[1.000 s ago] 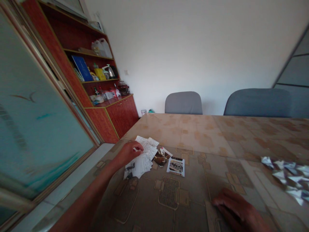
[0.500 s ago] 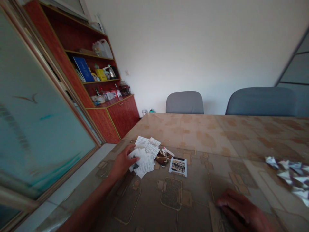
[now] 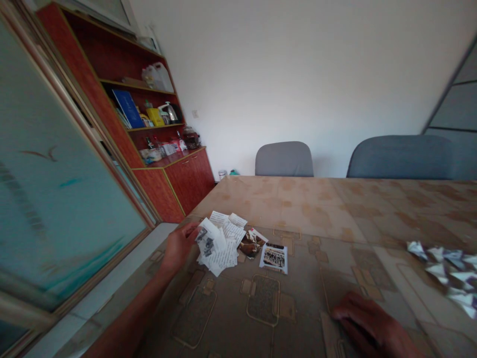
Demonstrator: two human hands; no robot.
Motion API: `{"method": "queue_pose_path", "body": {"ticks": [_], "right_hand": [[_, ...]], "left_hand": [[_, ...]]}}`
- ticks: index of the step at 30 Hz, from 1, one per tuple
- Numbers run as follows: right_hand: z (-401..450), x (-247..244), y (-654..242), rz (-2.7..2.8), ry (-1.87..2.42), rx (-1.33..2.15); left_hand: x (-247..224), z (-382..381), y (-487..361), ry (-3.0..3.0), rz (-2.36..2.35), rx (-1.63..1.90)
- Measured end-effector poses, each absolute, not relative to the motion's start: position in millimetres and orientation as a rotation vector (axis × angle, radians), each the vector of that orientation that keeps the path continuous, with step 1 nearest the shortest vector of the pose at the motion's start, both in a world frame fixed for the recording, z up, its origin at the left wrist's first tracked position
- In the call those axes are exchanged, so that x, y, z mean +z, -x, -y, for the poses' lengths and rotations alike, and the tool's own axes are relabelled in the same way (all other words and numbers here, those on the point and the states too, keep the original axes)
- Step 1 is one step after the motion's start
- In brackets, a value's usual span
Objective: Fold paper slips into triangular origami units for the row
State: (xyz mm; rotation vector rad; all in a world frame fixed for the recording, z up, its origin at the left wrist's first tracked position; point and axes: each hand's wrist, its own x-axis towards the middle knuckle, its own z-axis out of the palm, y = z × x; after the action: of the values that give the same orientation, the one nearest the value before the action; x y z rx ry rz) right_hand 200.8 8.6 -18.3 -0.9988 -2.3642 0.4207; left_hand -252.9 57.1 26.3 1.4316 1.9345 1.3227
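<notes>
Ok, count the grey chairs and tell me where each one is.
2: the left chair stands behind the far edge of the table; the right chair is further right along that edge. Others may be hidden by the table.

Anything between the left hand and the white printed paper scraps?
Nothing visible. The left hand is at the left edge of the loose pile of white printed paper scraps. The brown-and-white picture scrap lies on the pile's right side.
</notes>
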Motion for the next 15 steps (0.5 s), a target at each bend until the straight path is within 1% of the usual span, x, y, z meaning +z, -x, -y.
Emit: {"method": "queue_pose_path", "body": {"ticks": [9,12,15], "right_hand": [[-8,-21,-200,2.364,0.989,0.425],[-8,-20,-200,2.368,1.007,0.432],[-9,-19,-199,2.359,0.996,0.449]], "left_hand": [[44,-67,240,-1.358,-1.870,1.476],[49,-66,227,-1.273,-1.769,1.519],[54,-59,204,-1.205,-1.625,1.488]]}}
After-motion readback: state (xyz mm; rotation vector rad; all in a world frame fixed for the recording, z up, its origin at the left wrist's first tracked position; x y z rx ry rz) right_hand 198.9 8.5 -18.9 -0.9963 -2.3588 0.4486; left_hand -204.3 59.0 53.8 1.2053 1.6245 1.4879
